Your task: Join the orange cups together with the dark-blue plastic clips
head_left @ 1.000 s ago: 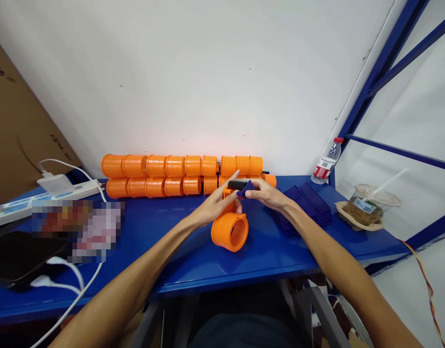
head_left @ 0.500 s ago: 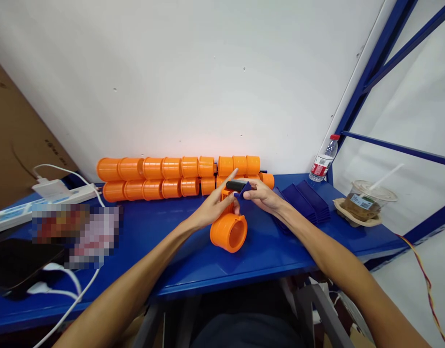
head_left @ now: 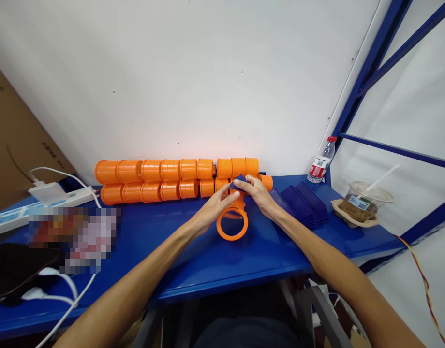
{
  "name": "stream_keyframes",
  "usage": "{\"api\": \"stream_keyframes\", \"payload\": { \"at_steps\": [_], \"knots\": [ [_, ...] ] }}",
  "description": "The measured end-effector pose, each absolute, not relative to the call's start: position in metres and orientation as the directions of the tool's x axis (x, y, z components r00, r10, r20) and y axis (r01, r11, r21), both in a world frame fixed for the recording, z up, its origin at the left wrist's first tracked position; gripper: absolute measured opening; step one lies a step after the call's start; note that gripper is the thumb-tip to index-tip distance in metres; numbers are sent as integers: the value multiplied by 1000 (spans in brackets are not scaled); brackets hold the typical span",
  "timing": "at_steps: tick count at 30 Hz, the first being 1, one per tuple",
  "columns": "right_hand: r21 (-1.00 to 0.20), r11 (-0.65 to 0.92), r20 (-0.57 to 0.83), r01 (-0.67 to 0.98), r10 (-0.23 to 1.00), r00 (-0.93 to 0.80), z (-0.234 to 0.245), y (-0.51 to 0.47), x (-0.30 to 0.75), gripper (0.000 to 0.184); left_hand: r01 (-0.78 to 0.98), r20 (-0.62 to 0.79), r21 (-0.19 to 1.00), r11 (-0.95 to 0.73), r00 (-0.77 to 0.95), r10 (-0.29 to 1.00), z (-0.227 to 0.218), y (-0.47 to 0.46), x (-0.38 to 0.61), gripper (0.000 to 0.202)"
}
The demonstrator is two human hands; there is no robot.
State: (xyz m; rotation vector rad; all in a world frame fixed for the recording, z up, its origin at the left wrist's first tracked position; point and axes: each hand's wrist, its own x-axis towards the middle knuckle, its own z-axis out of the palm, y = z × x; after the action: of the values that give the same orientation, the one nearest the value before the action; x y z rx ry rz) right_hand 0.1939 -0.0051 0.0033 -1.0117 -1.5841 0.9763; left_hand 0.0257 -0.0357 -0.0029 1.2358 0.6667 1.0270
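An orange plastic cylinder part [head_left: 232, 223] lies on the blue shelf [head_left: 193, 251], its open ring facing me. My left hand [head_left: 213, 208] holds its left side, thumb and fingers closed against the top. My right hand [head_left: 255, 193] pinches a small dark blue piece [head_left: 238, 182] over the top of the cylinder. Both hands meet just in front of two stacked rows of orange cylinders [head_left: 160, 181] against the white wall.
A stack of dark blue flat pieces [head_left: 302, 205] lies right of my hands. A water bottle [head_left: 319, 165] and a lidded drink cup with straw [head_left: 363, 200] stand at the right. A white power strip [head_left: 44, 198], cables and a dark phone [head_left: 15, 270] are at the left.
The orange cylinder has turned so its open end faces me as a thin ring. The black bar seen earlier at its top is now covered by my hands and the blue piece.
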Motion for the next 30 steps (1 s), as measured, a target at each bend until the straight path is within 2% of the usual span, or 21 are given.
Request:
{"api": "stream_keyframes", "payload": {
  "at_steps": [3, 10, 12, 14, 16, 17, 19, 22, 24, 30],
  "knots": [
    [-928, 299, 281, 221, 953, -109, -4, -6, 187, 60, -265, 72, 964, 26, 354, 932, -9, -34, 30, 58],
    [-949, 242, 185, 203, 946, -265, -3, -5, 185, 70, -214, 4, 974, 72, 335, 942, -10, -31, 29, 57],
    [-931, 246, 171, 270, 947, -273, 6, -4, 193, 72, -217, 9, 974, 63, 316, 949, -6, -32, 28, 54],
    [-828, 344, 268, 443, 937, -225, 17, -6, 206, 63, -239, 9, 969, 62, 284, 959, -2, -34, 27, 50],
    [-611, 406, 410, 680, 897, -167, 29, -9, 223, 46, -270, -21, 959, 90, 246, 969, 2, -34, 26, 47],
    [-484, 372, 444, 792, 884, -143, 35, -11, 232, 37, -288, -45, 951, 113, 232, 972, 3, -34, 25, 45],
    [-249, 200, 418, 948, 905, -81, 45, -16, 249, 28, -328, -91, 931, 160, 217, 972, 6, -32, 24, 41],
    [12, -2, 312, 1000, 950, -2, 54, -22, 268, 26, -398, -116, 897, 191, 204, 972, 7, -28, 21, 35],
    [81, -53, 231, 995, 972, 33, 57, -23, 275, 27, -427, -118, 883, 193, 196, 973, 7, -26, 21, 34],
    [102, -84, -36, 991, 995, 88, 57, -22, 280, 20, -425, -120, 886, 186, 176, 977, 8, -27, 21, 38]
  ]
}}
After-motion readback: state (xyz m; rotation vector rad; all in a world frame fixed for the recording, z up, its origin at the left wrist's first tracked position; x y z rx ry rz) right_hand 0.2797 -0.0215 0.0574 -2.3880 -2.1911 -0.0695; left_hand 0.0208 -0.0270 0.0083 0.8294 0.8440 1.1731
